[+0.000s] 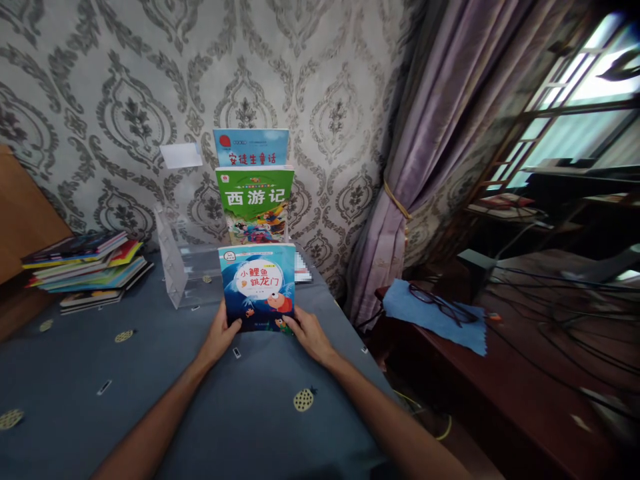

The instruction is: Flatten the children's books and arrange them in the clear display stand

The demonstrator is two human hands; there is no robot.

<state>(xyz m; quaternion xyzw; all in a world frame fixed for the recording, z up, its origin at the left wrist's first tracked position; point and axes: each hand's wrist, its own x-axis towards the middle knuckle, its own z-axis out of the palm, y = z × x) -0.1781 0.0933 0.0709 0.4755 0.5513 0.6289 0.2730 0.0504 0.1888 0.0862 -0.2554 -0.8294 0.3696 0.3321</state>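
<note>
A blue picture book with a white title patch and a red fish on its cover stands upright between my hands. My left hand grips its lower left edge, thumb on the front cover. On the lower right edge my right hand holds it the same way; the fingers behind the book are hidden. Directly behind it, a green book stands upright, its bottom covered by the blue one. Higher at the back is a light blue book. A clear plastic display rack shows left of the books.
A stack of books lies on the left of the dark blue tablecloth. A white label tops the rack. Right of the table are a tied purple curtain and a reddish desk with glasses on a blue cloth and cables.
</note>
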